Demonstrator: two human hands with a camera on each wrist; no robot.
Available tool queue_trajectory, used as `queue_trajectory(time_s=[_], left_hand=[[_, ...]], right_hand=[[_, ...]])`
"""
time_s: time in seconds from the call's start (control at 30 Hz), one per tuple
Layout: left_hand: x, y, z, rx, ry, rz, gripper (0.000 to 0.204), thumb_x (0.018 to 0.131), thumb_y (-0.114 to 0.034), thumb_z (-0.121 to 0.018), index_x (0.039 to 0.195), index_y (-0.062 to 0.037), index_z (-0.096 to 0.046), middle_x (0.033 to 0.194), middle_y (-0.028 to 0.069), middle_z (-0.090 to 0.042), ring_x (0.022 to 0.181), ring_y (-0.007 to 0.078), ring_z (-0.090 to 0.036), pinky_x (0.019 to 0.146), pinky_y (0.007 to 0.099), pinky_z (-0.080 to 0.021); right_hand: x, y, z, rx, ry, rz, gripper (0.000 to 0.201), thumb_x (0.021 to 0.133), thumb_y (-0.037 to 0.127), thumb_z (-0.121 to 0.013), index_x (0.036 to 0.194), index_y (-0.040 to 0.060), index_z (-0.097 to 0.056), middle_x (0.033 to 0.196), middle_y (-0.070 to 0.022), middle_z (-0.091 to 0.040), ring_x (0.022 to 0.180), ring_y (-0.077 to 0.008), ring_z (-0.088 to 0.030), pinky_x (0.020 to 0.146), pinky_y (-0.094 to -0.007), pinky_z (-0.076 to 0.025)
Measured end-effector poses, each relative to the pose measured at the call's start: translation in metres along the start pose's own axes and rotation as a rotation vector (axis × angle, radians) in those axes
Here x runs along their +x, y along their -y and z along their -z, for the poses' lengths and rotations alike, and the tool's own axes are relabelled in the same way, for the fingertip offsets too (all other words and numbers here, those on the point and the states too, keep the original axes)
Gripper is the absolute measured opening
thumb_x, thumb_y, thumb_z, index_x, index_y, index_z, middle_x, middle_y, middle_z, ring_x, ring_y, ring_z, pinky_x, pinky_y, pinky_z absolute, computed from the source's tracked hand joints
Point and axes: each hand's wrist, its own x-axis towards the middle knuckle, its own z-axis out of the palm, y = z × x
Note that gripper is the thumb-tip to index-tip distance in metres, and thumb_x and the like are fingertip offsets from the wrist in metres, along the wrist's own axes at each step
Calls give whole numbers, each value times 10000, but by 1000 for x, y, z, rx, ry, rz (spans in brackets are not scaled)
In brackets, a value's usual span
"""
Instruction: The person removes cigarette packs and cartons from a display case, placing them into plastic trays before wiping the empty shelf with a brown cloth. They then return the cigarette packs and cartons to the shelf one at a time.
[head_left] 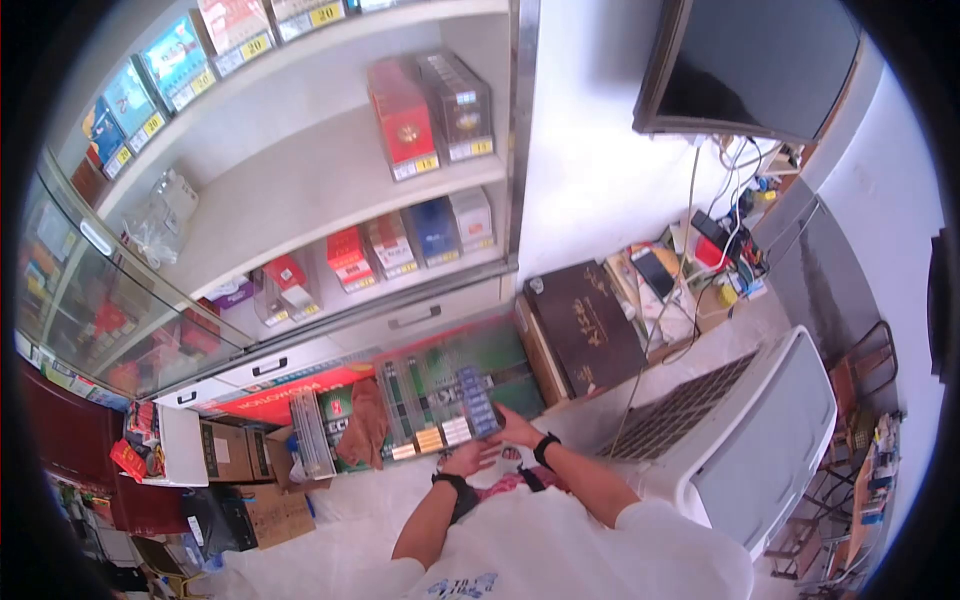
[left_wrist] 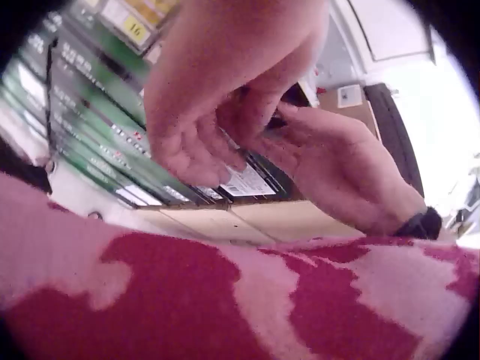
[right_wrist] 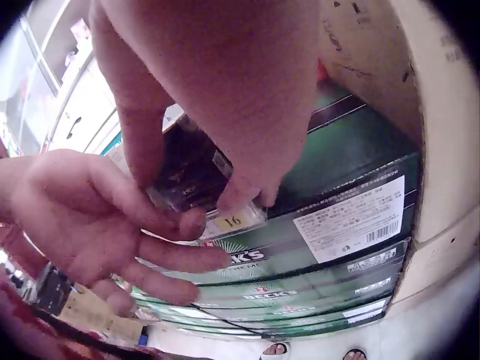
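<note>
My right hand [head_left: 517, 430] reaches down to the right end of a row of cigarette packs on the green beer cartons [right_wrist: 337, 161]. In the right wrist view its thumb and fingers grip a dark cigarette pack [right_wrist: 191, 161] from both sides. A clear plastic holder with a yellow 16 tag [right_wrist: 231, 222] is right under those fingertips. My left hand [right_wrist: 82, 217] is palm up beside it, fingers extended towards the tag, holding nothing. Blue packs [head_left: 475, 400], white packs [head_left: 456, 430] and gold packs [head_left: 428, 440] line up there in the head view.
A brown cloth [head_left: 362, 425] and clear plastic holders [head_left: 312, 430] lie left of the packs. The shelf [head_left: 270, 190] above bears more cigarette packs. To the right are a dark brown box [head_left: 585, 325] and a white slatted appliance [head_left: 750, 430]. Cardboard boxes [head_left: 228, 450] stand further left.
</note>
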Motion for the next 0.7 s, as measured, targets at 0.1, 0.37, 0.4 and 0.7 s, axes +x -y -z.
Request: queue_trajectory(time_s=[0.1, 0.37, 0.4, 0.7], left_hand=[[-2, -2, -9, 373, 133, 19, 354, 991, -294, -557, 1289, -118, -633, 1303, 25, -657, 1254, 221, -570, 1012, 449, -461], [-84, -54, -53, 936, 191, -214, 467, 1018, -408, -557, 1291, -41, -653, 1284, 98, -664, 1156, 249, -637, 990, 379, -497], [-97, -59, -50, 1041, 211, -341, 452, 1030, -395, -547, 1276, -32, -660, 1277, 100, -667, 1147, 244, -640, 985, 364, -498], [-325, -233, -57, 1144, -50, -822, 222, 990, -109, -607, 1187, -30, -671, 1142, 109, -698, 1053, 190, -662, 928, 324, -511]], right_hand=[[-18, 28, 3, 107, 35, -63, 1120, 703, 121, -873, 1593, -12, -206, 1524, -193, -454, 1418, -264, -430, 1177, -358, -345], [-60, 94, 39, -411, 55, 147, 871, 778, 204, -863, 1523, 63, -434, 1515, -199, -469, 1380, -293, -479, 1106, -369, -437], [-69, 113, 41, -417, 41, 116, 842, 784, 201, -858, 1511, 67, -455, 1495, -201, -490, 1356, -296, -503, 1088, -366, -453], [-71, 358, 68, -173, -248, 563, 292, 937, 54, -692, 1226, 30, -652, 1244, -93, -679, 981, -135, -680, 816, -276, -546]])
